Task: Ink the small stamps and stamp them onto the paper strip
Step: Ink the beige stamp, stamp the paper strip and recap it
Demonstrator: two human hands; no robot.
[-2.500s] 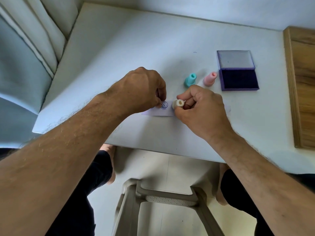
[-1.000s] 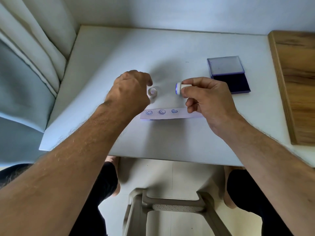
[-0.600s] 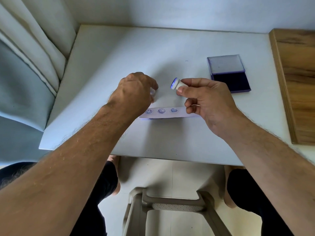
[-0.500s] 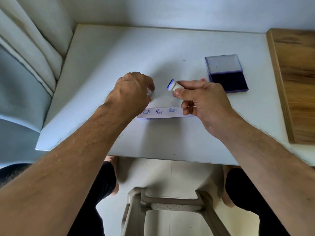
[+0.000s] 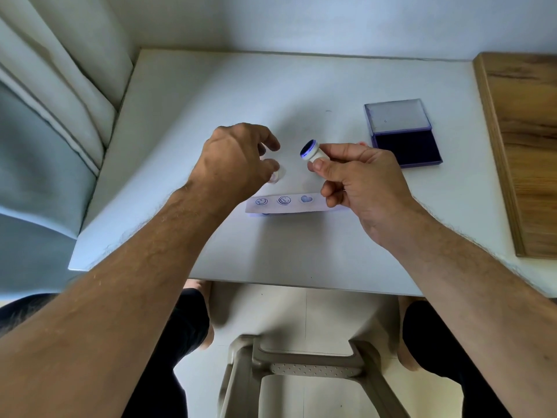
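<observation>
Right hand (image 5: 361,179) pinches a small white stamp (image 5: 313,152) between thumb and forefinger; remaining fingers curled under. The stamp is held above the counter (image 5: 211,95), clear of the surface. Long axis lies roughly level, running left-right; the inked round face (image 5: 307,147) points left and slightly up, toward the left hand. Body end is buried in the grip.

Left hand (image 5: 235,158) hovers just left of the stamp, fingers curled. A small clear cap (image 5: 275,176) shows at its fingertips; blurred, it appears pinched there, but contact is not certain.

Paper strip (image 5: 289,203) lies flat on the counter below both hands, long axis left-right, parallel to the near counter edge. Three blue prints at its left end, left to right: smiley (image 5: 261,201), ringed circle (image 5: 284,200), heart (image 5: 306,199). The strip's right end runs under the right hand.

Ink pad (image 5: 405,144) sits open to the right, well apart from the strip, lid (image 5: 396,116) laid back on the far side, dark pad facing up. A pink tip (image 5: 361,143) peeks out behind the right knuckles; cannot identify it.

Room: bare counter behind the hands to the far edge at the wall, and left to the edge beside the curtain (image 5: 45,116). A wooden board (image 5: 524,146) bounds the right side. Bare band between strip and near edge. A plastic stool (image 5: 301,366) stands on the floor below.
</observation>
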